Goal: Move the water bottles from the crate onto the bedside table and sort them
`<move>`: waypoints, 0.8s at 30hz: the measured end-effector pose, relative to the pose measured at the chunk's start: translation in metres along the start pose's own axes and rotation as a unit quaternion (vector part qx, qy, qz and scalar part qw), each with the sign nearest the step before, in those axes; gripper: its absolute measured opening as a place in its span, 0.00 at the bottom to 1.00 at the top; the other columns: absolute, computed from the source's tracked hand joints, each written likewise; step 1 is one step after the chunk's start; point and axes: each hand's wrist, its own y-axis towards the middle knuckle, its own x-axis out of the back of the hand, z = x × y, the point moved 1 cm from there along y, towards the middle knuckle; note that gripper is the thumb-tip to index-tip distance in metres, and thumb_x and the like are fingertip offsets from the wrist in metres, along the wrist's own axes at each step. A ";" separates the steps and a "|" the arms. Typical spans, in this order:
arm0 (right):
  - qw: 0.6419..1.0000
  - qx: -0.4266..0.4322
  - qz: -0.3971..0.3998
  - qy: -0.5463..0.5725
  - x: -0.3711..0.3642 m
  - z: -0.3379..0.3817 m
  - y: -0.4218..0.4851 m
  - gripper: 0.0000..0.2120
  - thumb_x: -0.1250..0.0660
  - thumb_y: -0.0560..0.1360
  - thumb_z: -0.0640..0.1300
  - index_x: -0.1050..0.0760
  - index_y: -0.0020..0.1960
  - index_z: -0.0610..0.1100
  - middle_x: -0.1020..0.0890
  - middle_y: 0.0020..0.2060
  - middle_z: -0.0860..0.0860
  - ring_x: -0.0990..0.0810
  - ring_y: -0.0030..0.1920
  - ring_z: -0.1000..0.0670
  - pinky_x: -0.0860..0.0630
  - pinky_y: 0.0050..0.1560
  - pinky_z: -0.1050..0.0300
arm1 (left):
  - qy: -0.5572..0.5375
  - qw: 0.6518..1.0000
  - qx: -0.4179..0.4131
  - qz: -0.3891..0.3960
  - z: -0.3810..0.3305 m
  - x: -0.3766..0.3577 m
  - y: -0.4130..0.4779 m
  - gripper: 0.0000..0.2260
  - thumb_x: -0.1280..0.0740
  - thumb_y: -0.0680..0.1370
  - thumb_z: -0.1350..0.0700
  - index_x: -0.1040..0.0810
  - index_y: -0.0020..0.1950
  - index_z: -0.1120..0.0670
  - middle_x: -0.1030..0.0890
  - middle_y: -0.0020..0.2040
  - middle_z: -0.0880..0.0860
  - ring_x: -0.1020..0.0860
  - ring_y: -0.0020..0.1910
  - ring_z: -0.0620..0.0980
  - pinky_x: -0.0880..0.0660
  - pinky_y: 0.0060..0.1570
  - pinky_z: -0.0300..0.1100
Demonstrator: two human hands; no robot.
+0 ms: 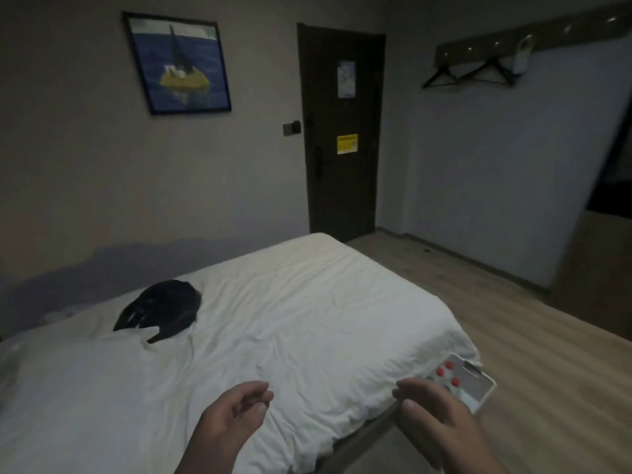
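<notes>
Left hand: the left hand point(236, 410) reaches forward from the bottom edge over the near part of the bed, palm turned inward and partly up, fingers loosely curled, thumb lying along them; it grips nothing.
Right hand: the right hand point(436, 410) is stretched forward at the bed's near right corner, back of the hand toward the camera, fingers spread a little and pointing left; it is empty, and partly covers the crate behind it.
Forearms: both run up from the lower edge and are bare.
Crate: a pale crate point(480, 388) sits low beside the bed's right corner, on the floor side, its near part hidden by the right hand.
Bottles: red bottle caps point(448, 365) show inside the crate, at least three, standing close together; the bottle bodies are too dim to make out.
Bed: a white, wrinkled bed point(307, 319) fills the middle and left.
On the bed: a black garment point(160, 307) lies crumpled toward the far left side, well apart from both hands.
Room: a dark door point(342, 131) stands closed beyond the bed, a framed picture point(178, 63) hangs on the wall to its left, and hangers point(468, 75) hang on a rack on the right wall.
Light: dim, details soft.
</notes>
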 end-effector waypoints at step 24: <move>0.908 -0.127 -0.397 -0.047 0.041 -0.043 -0.090 0.10 0.32 0.74 0.35 0.20 0.51 0.47 0.14 0.46 0.51 0.16 0.50 0.53 0.22 0.53 0.53 | -0.004 0.912 0.036 0.408 0.048 -0.168 0.147 0.19 0.29 0.65 0.50 0.20 0.53 0.54 0.15 0.49 0.55 0.17 0.53 0.52 0.22 0.54 0.50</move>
